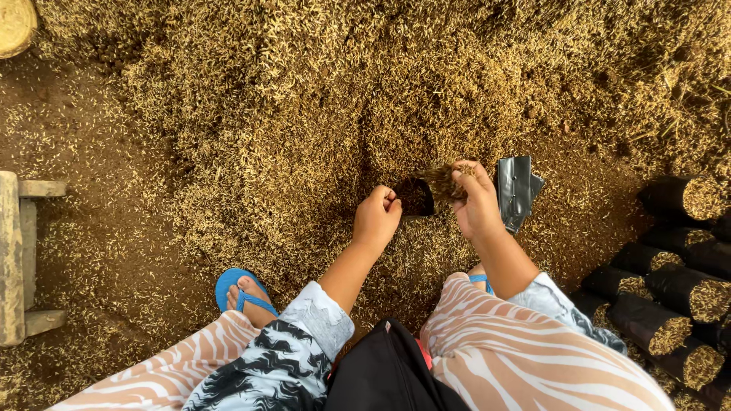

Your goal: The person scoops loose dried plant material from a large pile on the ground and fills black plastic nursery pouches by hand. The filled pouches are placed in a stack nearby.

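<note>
At the far left a wooden stool [17, 259] stands on the ground, apart from the work. A blue sandal [237, 291] on one foot rests on scattered husk near the left knee. The left hand [376, 217] is closed in a grip on the rim of a small black bag [415, 196], holding its mouth open just above the ground at the foot of the husk heap [304, 84]. Just beside it, the right hand [474, 199] is closed around a clump of husk [444, 181] right at the bag's mouth. A stack of empty black bags [516, 190] lies touching the ground just right of that hand, and filled bags [674, 293] lie in rows on their sides at the far right.

The risks look small but real. The bag is thin and floppy, held by one pinch on the rim; if that pinch slackens, the mouth would likely fold shut and the clump would spill beside it. The clump is loose, so bits may drop off before they reach the opening. The bag also seems to have little support beneath, so a hard push could tip it over. The empty stack sits close enough for a wrist to knock it.
</note>
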